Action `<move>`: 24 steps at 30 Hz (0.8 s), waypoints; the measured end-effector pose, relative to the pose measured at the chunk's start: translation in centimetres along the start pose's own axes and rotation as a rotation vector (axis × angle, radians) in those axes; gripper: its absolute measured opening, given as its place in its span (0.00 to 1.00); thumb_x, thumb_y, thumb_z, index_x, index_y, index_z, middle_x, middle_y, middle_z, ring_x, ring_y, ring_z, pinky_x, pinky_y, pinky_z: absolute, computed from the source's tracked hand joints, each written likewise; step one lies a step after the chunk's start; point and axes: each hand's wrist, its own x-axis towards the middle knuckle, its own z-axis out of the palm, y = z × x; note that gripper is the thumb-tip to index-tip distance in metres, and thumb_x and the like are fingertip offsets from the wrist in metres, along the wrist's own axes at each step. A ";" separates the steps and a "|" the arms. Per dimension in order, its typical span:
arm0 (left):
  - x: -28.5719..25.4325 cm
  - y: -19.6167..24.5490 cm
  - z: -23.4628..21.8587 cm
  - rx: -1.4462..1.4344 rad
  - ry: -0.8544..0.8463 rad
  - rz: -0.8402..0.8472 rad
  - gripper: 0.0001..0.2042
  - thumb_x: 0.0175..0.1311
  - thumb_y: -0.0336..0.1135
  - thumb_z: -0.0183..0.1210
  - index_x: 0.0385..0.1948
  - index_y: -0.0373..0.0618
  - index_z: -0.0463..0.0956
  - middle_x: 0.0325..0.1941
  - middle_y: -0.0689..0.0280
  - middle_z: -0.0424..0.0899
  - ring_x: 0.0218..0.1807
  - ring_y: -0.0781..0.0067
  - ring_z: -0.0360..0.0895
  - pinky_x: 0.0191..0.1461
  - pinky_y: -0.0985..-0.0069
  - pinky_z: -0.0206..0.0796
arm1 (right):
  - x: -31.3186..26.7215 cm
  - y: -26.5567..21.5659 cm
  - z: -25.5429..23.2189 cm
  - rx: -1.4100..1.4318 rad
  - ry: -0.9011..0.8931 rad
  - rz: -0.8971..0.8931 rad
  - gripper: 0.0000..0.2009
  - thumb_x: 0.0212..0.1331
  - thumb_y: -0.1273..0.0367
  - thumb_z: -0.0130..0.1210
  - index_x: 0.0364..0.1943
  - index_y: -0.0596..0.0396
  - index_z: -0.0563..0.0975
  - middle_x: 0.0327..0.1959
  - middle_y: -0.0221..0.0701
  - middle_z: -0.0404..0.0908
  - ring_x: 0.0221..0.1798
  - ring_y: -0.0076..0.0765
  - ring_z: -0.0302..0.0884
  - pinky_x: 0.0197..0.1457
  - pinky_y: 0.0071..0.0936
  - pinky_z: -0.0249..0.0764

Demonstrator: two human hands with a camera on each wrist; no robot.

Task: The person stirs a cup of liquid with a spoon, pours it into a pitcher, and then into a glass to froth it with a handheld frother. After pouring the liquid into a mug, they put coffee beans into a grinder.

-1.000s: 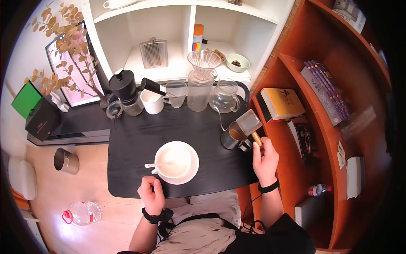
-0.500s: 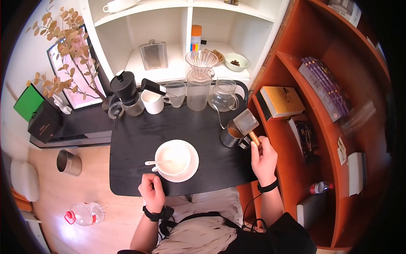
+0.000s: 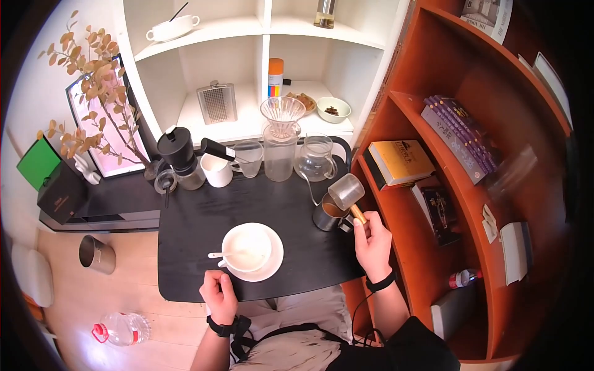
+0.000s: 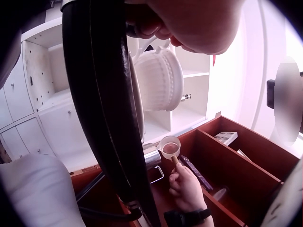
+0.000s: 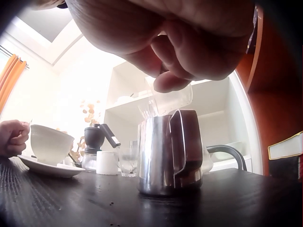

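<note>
Reading the bench (image 3: 297, 272) as a clock, with twelve on the side away from the person, the busy spot is between two and three. There the right hand (image 3: 374, 246) pinches the wooden handle (image 3: 358, 214) of a small clear cup (image 3: 346, 190), holding it up over the far rim of a steel pitcher (image 3: 323, 219). Something brown shows inside the pitcher, which stands upright on the bench. I can't tell whether cup and rim touch, or whether the cup has anything in it.

Compared with a moment ago, the clear cup slants slightly differently and seems closer in over the pitcher; the handle is held as it was, so I'd judge the work is still at the pitcher's mouth. The person's view has also tipped upward, bringing more shelf into sight.

The left hand (image 3: 219, 294) is at seven o'clock by the near edge, fingers curled in, nothing visible in them. Just beside it, towards six, a white cup (image 3: 247, 247) sits on its saucer (image 3: 278, 255) with a spoon (image 3: 218, 255). A grinder (image 3: 175, 148) stands at eleven, a glass carafe (image 3: 315, 163) at one.
</note>
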 end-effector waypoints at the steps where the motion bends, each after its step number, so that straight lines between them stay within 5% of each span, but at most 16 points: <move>1: 0.0 0.0 0.0 0.004 -0.002 0.000 0.08 0.73 0.29 0.55 0.31 0.39 0.71 0.21 0.65 0.74 0.21 0.78 0.65 0.27 0.76 0.59 | 0.0 0.0 0.0 0.003 -0.001 0.004 0.06 0.68 0.72 0.61 0.41 0.58 0.75 0.20 0.32 0.76 0.19 0.24 0.73 0.24 0.23 0.69; 18: 0.0 0.2 0.1 0.006 0.000 -0.005 0.07 0.73 0.28 0.56 0.32 0.39 0.71 0.21 0.65 0.75 0.21 0.78 0.66 0.27 0.77 0.60 | 0.0 1.3 0.0 -0.024 0.021 -0.019 0.06 0.71 0.71 0.59 0.41 0.58 0.75 0.20 0.29 0.74 0.20 0.22 0.69 0.24 0.24 0.65; 21: 0.0 0.2 0.2 0.002 0.005 0.012 0.07 0.72 0.28 0.56 0.32 0.39 0.71 0.21 0.65 0.75 0.21 0.78 0.66 0.27 0.77 0.60 | -0.1 1.7 0.5 0.231 0.027 0.050 0.06 0.74 0.69 0.56 0.40 0.56 0.74 0.20 0.25 0.74 0.19 0.16 0.64 0.22 0.20 0.60; 24: 0.1 0.6 0.1 0.004 0.003 0.009 0.06 0.71 0.27 0.57 0.32 0.40 0.71 0.22 0.65 0.75 0.22 0.78 0.67 0.28 0.78 0.61 | 0.3 -0.3 -0.3 0.709 -0.089 0.446 0.11 0.80 0.62 0.47 0.39 0.51 0.73 0.19 0.22 0.72 0.16 0.09 0.52 0.18 0.14 0.47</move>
